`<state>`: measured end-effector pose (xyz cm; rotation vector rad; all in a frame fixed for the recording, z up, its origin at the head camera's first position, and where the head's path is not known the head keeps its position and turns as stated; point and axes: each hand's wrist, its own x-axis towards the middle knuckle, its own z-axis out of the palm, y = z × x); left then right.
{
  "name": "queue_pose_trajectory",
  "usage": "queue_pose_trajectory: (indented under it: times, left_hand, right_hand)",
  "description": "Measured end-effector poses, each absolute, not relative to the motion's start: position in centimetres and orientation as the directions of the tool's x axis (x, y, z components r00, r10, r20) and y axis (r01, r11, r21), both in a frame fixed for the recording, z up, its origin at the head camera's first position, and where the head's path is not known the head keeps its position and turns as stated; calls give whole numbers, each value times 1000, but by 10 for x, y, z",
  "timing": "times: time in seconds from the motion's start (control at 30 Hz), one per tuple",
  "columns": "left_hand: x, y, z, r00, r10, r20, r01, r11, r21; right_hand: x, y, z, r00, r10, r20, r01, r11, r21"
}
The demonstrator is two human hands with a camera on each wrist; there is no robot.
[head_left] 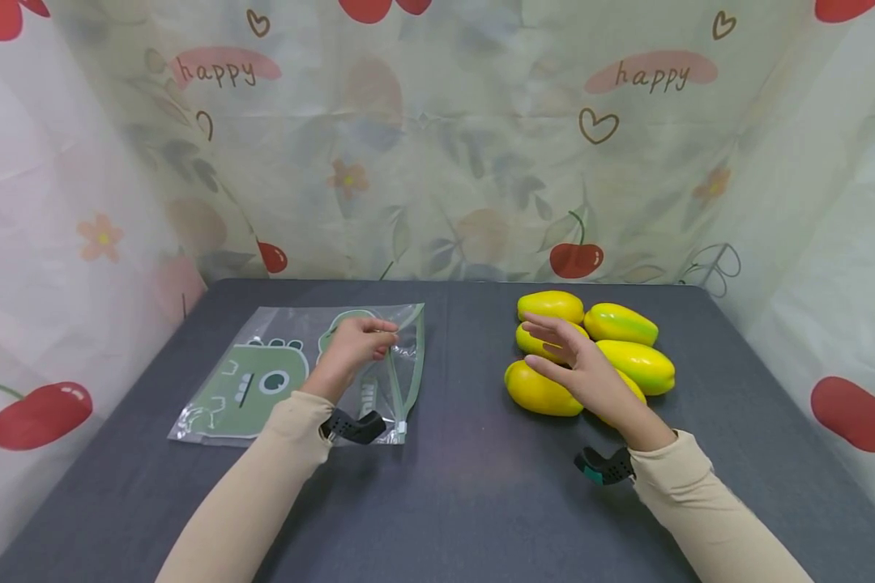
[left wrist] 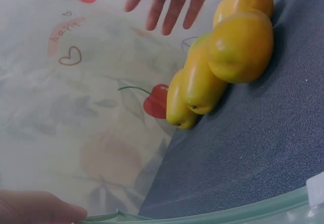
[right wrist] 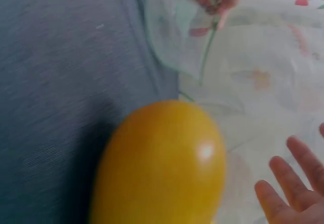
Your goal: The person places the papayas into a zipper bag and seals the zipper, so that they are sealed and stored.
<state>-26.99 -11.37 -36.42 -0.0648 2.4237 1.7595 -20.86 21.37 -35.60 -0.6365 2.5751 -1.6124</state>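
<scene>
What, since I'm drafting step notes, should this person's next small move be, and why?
Probably lower the right hand and close its fingers round the front-left yellow fruit. That hand is spread over the group of fruit, holding nothing, while the left hand pinches the clear zip bag near its green-edged mouth, whose two edges stand apart.

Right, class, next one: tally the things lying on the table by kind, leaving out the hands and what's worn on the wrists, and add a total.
Yellow fruit: 6 in view, one partly hidden by the right hand
Bag: 1
Total: 7
</scene>
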Motion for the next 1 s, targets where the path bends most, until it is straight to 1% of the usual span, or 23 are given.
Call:
queue_pose_trajectory:
  times: [0.17, 0.37, 0.6, 1.0]
  left_hand:
    - [-270, -113, -364, -988, 56, -142, -116, 328, 938]
    - [-270, -113, -364, -988, 55, -145, -119, 330, 937]
    - [-270, -114, -363, -987, 49, -151, -131, 286, 949]
    - [-267, -113, -359, -990, 52, -129, -111, 261, 959]
  right_hand:
    - [-207, 221, -370, -924, -328, 196, -328, 419, -847]
    - [-206, 225, -381, -944, -302, 135, -271, 469, -841]
    - [-205, 226, -386, -940, -322, 115, -290, 573, -766]
    - [-209, 229, -393, -936, -345, 76, -297, 650, -700]
